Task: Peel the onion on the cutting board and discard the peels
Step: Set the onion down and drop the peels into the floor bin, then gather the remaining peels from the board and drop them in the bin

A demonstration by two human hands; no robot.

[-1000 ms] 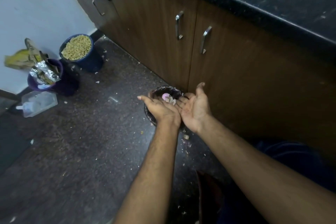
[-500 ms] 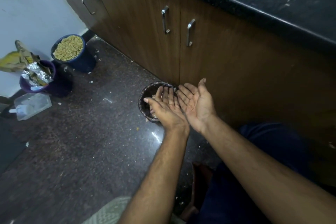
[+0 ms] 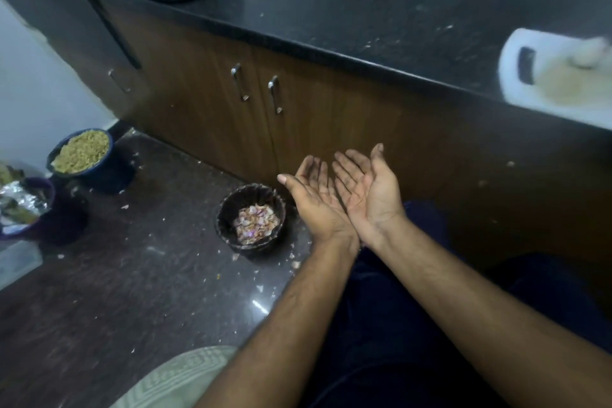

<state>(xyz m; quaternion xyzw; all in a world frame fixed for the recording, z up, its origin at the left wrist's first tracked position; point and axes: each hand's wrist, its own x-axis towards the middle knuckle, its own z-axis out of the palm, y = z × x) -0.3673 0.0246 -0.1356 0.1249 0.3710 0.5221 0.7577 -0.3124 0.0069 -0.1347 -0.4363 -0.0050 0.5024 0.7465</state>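
Both hands, left [image 3: 313, 200] and right [image 3: 367, 190], spread, palms up, empty. Peels [image 3: 255, 223] in bin [image 3: 225, 219] lower left of hands. Onion [image 3: 587, 55] on board [image 3: 516, 89], upper right. Task looks near complete.

Bare forearms [image 3: 463, 301], no sleeves showing; dark navy trousers [image 3: 381, 325].

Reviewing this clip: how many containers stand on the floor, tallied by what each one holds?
Holding onion peels: 1, the dark bin with the peels
Holding yellowish grain-like stuff: 1, the blue bucket
Holding foil wrappers: 1, the purple bucket
Total: 3
Both hands, left and right, are empty.
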